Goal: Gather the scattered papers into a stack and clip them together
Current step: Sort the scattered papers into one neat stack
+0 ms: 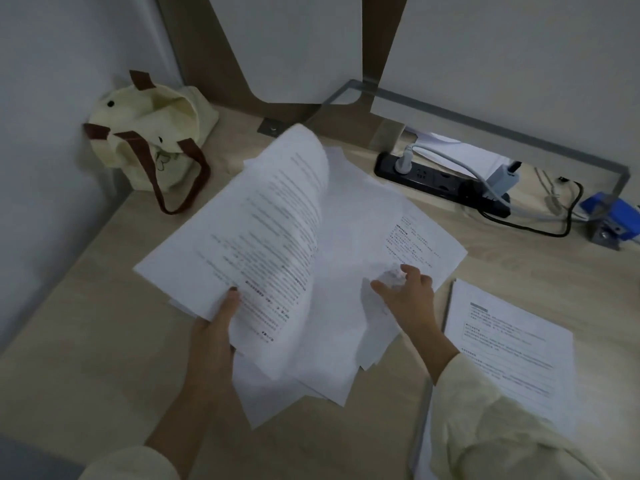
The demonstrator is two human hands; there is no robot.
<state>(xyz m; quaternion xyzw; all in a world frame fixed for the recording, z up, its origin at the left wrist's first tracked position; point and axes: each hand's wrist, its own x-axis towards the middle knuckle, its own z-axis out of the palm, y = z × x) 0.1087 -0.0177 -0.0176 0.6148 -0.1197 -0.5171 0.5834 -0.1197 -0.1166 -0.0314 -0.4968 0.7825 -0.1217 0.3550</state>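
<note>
Left hand (214,327) pinched a printed sheet (273,230) by its near edge, thumb on top; sheet lifted, curled and bowed over the pile. Right hand (405,292) lay spread on the loose papers (363,258) at desk centre, fingers holding a small whitish, crumpled-looking thing, too blurred to name. Papers fanned and overlapping, corners askew, mid-desk. Separate printed sheet (509,344) lay flat to the right, near the right sleeve. Judged thin, light, floppy, slick against each other, easily creased; best squared by both long edges, tapped on the desk (86,323). Pale wood-grain top, matte. No clip identified. Soft cream tote bag (149,133) at back left, black power strip (440,183) behind.
</note>
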